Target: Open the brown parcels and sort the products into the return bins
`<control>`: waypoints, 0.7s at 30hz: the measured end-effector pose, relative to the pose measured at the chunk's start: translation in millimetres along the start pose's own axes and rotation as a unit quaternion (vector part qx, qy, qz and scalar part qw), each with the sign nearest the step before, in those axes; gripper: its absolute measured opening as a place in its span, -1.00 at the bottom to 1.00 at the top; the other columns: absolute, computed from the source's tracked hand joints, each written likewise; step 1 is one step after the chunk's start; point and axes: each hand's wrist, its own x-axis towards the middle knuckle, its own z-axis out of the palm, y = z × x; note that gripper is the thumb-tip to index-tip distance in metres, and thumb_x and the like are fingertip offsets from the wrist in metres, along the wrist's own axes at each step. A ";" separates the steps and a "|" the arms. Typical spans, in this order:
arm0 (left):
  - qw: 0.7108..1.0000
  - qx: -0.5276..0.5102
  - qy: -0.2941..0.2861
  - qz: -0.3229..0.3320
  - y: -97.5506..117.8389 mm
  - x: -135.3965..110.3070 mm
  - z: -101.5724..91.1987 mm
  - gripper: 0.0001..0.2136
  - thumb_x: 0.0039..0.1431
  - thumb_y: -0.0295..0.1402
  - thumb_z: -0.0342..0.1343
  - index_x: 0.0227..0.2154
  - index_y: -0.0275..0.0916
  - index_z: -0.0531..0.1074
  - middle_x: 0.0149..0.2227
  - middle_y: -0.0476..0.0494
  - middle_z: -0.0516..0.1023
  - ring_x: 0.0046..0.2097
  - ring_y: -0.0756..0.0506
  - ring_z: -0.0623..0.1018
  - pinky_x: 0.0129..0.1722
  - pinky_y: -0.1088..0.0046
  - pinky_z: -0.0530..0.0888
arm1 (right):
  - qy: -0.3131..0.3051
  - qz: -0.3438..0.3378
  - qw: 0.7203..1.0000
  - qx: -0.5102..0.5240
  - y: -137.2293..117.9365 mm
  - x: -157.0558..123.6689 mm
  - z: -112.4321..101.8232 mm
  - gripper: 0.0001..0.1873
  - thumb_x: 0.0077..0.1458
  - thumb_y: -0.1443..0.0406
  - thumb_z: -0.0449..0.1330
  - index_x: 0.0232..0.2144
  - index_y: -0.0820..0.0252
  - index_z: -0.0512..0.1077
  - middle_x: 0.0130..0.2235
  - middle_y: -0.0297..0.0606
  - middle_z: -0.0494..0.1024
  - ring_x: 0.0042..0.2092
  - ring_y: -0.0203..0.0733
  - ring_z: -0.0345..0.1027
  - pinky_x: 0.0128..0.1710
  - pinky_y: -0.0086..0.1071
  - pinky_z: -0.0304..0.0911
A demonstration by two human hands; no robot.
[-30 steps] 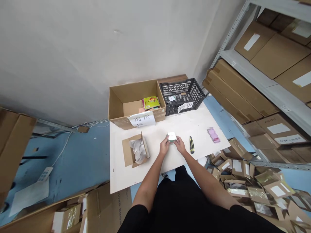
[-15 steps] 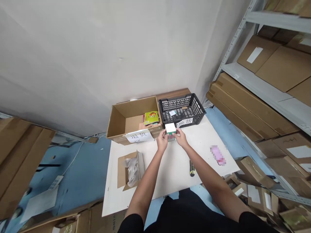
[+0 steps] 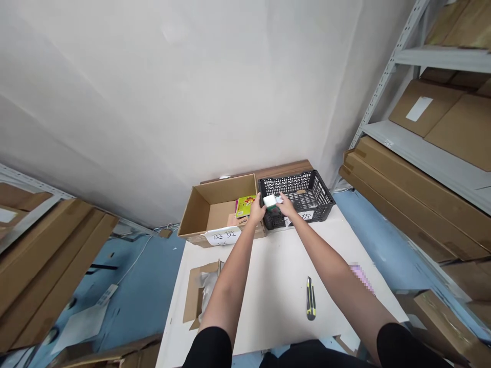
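Observation:
Both my hands hold a small white and green box [image 3: 270,201] at the near left corner of a black plastic crate [image 3: 307,186]. My left hand [image 3: 257,209] grips the box's left side and my right hand [image 3: 286,204] its right side, fingers closed on it. The crate stands at the back of a white table [image 3: 276,271] and carries a paper label on its front. Left of it sits an open cardboard box [image 3: 215,204] with a green booklet [image 3: 245,205] inside and a paper label on its front.
A yellow and black utility knife [image 3: 310,305] lies on the table near me. A small opened carton [image 3: 201,296] with white wrapping sits at the table's left. A blurred pink item [image 3: 360,276] lies at the right. Shelves [image 3: 429,153] with flat cartons stand on the right.
My hands carried the small box from the middle of the table away from me to the black crate's corner. The camera tilted up and forward.

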 end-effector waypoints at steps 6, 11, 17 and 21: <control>0.999 0.006 0.036 0.008 -24.5 -91.0 -66.7 -0.39 0.23 -0.45 0.15 0.35 -0.06 0.36 0.38 -0.18 0.41 0.40 -0.25 0.38 0.36 0.08 0.42 | 0.016 -0.034 0.999 -0.011 0.0 -71.8 20.8 -0.26 0.13 0.27 0.20 0.38 0.06 0.32 0.32 -0.06 0.43 0.24 0.07 0.43 0.16 -0.05 0.45; 0.995 0.022 0.076 -0.055 -83.8 -226.5 -141.8 -0.49 0.25 -0.42 0.10 0.26 -0.07 0.45 0.33 -0.20 0.47 0.32 -0.22 0.47 0.13 0.18 0.60 | -0.050 -0.092 0.994 -0.032 -12.9 -171.2 77.7 -0.29 0.16 0.27 0.21 0.37 0.05 0.33 0.34 -0.04 0.39 0.28 0.07 0.36 0.15 -0.06 0.47; 0.984 0.137 -0.007 -0.117 -158.1 -370.8 -214.6 -0.57 0.22 -0.49 0.11 0.15 -0.15 0.54 0.21 -0.21 0.57 0.30 -0.22 0.49 0.35 0.08 0.43 | -0.181 -0.092 0.979 -0.025 -15.0 -300.7 202.1 -0.30 0.18 0.33 0.18 0.36 -0.03 0.34 0.36 -0.08 0.34 0.29 0.00 0.34 0.12 -0.08 0.49; 0.966 0.183 -0.117 -0.143 -184.8 -430.0 -226.3 -0.54 0.13 -0.43 0.32 0.13 -0.18 0.56 0.35 -0.29 0.44 0.44 -0.32 0.32 0.45 0.03 0.25 | -0.270 -0.098 0.955 -0.070 -7.1 -365.7 270.6 -0.32 0.17 0.38 0.18 0.34 0.05 0.39 0.35 -0.05 0.37 0.34 0.01 0.30 0.24 -0.04 0.40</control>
